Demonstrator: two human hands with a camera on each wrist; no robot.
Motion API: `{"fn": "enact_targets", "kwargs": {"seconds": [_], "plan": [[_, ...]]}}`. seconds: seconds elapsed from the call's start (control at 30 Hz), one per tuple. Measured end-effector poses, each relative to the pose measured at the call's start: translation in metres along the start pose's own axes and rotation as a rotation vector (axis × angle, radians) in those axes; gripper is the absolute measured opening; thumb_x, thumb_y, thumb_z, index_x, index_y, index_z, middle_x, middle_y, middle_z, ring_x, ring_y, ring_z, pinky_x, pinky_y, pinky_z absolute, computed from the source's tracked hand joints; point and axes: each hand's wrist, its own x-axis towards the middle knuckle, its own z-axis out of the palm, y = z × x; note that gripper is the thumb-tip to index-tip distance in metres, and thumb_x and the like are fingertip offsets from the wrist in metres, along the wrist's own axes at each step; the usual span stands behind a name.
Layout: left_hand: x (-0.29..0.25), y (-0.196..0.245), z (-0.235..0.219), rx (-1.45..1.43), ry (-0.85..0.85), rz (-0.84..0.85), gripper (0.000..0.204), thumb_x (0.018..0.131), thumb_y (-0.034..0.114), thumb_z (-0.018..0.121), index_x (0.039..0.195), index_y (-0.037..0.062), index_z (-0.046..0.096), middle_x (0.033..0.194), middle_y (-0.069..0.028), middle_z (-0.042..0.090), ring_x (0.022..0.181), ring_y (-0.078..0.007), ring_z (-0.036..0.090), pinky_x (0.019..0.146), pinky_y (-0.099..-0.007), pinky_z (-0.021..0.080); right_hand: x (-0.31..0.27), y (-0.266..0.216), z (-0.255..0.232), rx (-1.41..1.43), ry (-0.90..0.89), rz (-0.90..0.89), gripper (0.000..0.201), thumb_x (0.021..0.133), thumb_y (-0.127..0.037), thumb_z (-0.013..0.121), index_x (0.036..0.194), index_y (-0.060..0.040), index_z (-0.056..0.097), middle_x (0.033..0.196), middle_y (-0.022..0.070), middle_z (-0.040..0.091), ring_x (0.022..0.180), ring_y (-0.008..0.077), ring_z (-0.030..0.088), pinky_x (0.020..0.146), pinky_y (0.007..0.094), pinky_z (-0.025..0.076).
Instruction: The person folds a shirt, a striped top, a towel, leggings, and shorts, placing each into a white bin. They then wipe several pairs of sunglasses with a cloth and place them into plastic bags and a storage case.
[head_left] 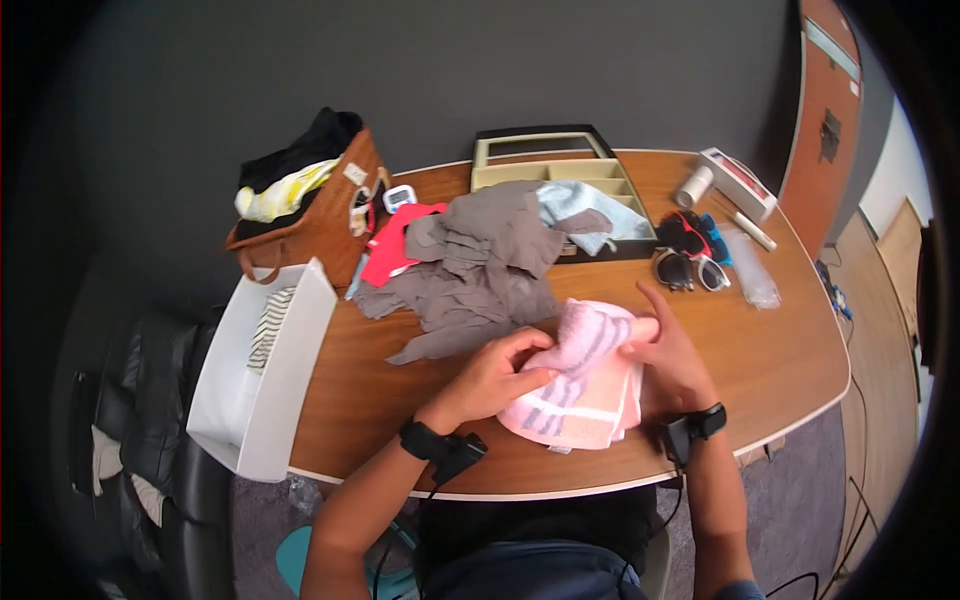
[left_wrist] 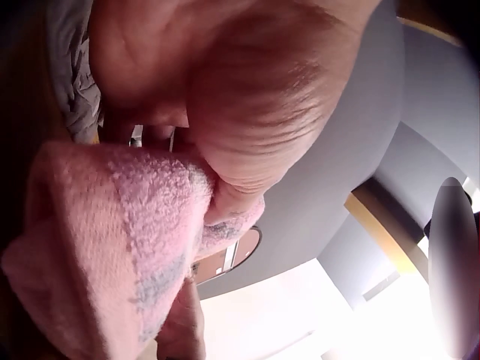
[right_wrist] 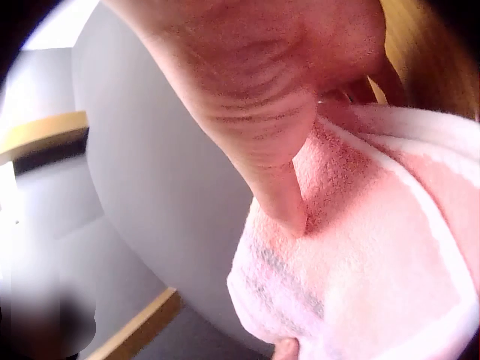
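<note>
A pink towel with lavender and grey stripes and a white border is partly folded at the front of the table. My left hand pinches its left side, the thumb lying on the plush cloth in the left wrist view. On the other side my right hand grips the towel, one finger pointing up. In the right wrist view that thumb presses into the peach face of the towel, and the other fingers are largely hidden behind the cloth. Just beyond the towel lies a heap of grey clothing.
A white box holding striped cloth stands at the left, near a brown basket of clothes. Behind the grey heap is a compartment case with light-blue cloth. Several sunglasses, a plastic sleeve and a white box are right.
</note>
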Motion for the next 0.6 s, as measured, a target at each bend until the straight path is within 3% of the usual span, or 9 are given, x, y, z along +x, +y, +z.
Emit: {"fn": "enact_targets", "kwargs": {"seconds": [0.07, 0.1, 0.13, 0.2, 0.23, 0.33, 0.43, 0.5, 0.6], "plan": [[-0.001, -0.005, -0.007, -0.021, -0.048, -0.007, 0.033, 0.087, 0.01, 0.069, 0.115, 0.0003, 0.057, 0.104, -0.0031, 0.061, 0.093, -0.0092, 0.055, 0.083, -0.0271, 0.049, -0.002, 0.003, 0.005, 0.083, -0.082, -0.006, 0.074, 0.072, -0.006, 0.081, 0.136, 0.0014, 0.044, 0.118, 0.0108, 0.06, 0.105, 0.0151, 0.058, 0.09, 0.0295, 0.049], [-0.001, -0.012, -0.011, -0.01, -0.045, 0.051, 0.036, 0.089, 0.007, 0.068, 0.12, 0.0003, 0.053, 0.109, -0.0024, 0.059, 0.1, -0.0093, 0.055, 0.088, -0.0265, 0.048, -0.004, -0.005, 0.013, 0.005, -0.085, 0.051, 0.052, 0.072, -0.004, 0.079, 0.119, 0.0001, 0.057, 0.105, 0.0059, 0.064, 0.096, 0.0132, 0.061, 0.085, 0.0271, 0.05], [-0.002, -0.015, -0.011, -0.115, -0.016, 0.013, 0.053, 0.086, 0.013, 0.073, 0.129, -0.0007, 0.046, 0.117, -0.005, 0.056, 0.107, -0.0113, 0.052, 0.093, -0.0281, 0.046, -0.005, -0.007, 0.018, -0.087, -0.062, 0.073, 0.043, 0.072, -0.005, 0.079, 0.111, -0.0002, 0.06, 0.097, 0.0037, 0.065, 0.088, 0.0122, 0.062, 0.081, 0.0273, 0.051], [-0.007, -0.029, -0.006, 0.047, 0.099, 0.016, 0.078, 0.079, 0.02, 0.081, 0.138, -0.0029, 0.036, 0.127, -0.009, 0.05, 0.12, -0.0147, 0.045, 0.104, -0.0323, 0.039, -0.004, 0.012, 0.013, -0.106, -0.059, 0.021, 0.039, 0.072, -0.006, 0.079, 0.106, -0.0018, 0.059, 0.093, 0.0025, 0.065, 0.085, 0.012, 0.062, 0.078, 0.0282, 0.052], [-0.009, -0.017, -0.002, -0.003, 0.034, 0.077, 0.073, 0.08, 0.015, 0.079, 0.137, -0.003, 0.037, 0.128, -0.0089, 0.05, 0.12, -0.0143, 0.044, 0.104, -0.0326, 0.038, -0.006, 0.014, 0.018, -0.014, -0.072, 0.025, 0.039, 0.072, -0.008, 0.08, 0.104, -0.0023, 0.059, 0.092, 0.0021, 0.066, 0.086, 0.0118, 0.062, 0.078, 0.0279, 0.051], [-0.014, -0.016, -0.007, 0.036, 0.08, 0.138, 0.065, 0.081, 0.008, 0.075, 0.135, -0.003, 0.041, 0.126, -0.0094, 0.054, 0.118, -0.0135, 0.047, 0.103, -0.0317, 0.04, -0.005, 0.021, 0.022, 0.002, -0.163, -0.003, 0.04, 0.073, -0.011, 0.082, 0.105, -0.0031, 0.059, 0.093, 0.0022, 0.066, 0.085, 0.0113, 0.062, 0.077, 0.0267, 0.051], [-0.034, 0.018, -0.037, 0.121, 0.117, 0.143, 0.055, 0.081, 0.005, 0.073, 0.129, -0.0026, 0.048, 0.118, -0.0109, 0.061, 0.111, -0.0141, 0.054, 0.096, -0.0317, 0.045, -0.006, 0.029, 0.022, 0.117, -0.198, -0.033, 0.038, 0.076, -0.013, 0.081, 0.105, -0.0031, 0.059, 0.092, 0.0036, 0.066, 0.081, 0.0125, 0.063, 0.074, 0.0268, 0.052], [-0.06, 0.065, -0.08, 0.253, 0.093, 0.1, 0.058, 0.08, 0.008, 0.075, 0.131, -0.0017, 0.048, 0.119, -0.0106, 0.061, 0.111, -0.0147, 0.055, 0.096, -0.0325, 0.046, -0.003, 0.032, 0.015, 0.09, -0.332, 0.072, 0.035, 0.08, -0.013, 0.077, 0.107, -0.0019, 0.059, 0.09, 0.0057, 0.067, 0.078, 0.0146, 0.064, 0.07, 0.0286, 0.053], [-0.111, 0.118, -0.143, 0.352, 0.285, 0.016, 0.062, 0.079, 0.008, 0.076, 0.135, 0.0017, 0.048, 0.12, -0.0061, 0.061, 0.11, -0.0136, 0.057, 0.098, -0.0327, 0.047, -0.005, 0.029, 0.022, 0.075, -0.353, 0.072, 0.03, 0.083, -0.01, 0.072, 0.108, -0.0012, 0.059, 0.088, 0.0074, 0.066, 0.076, 0.0154, 0.064, 0.067, 0.0283, 0.053]]}}
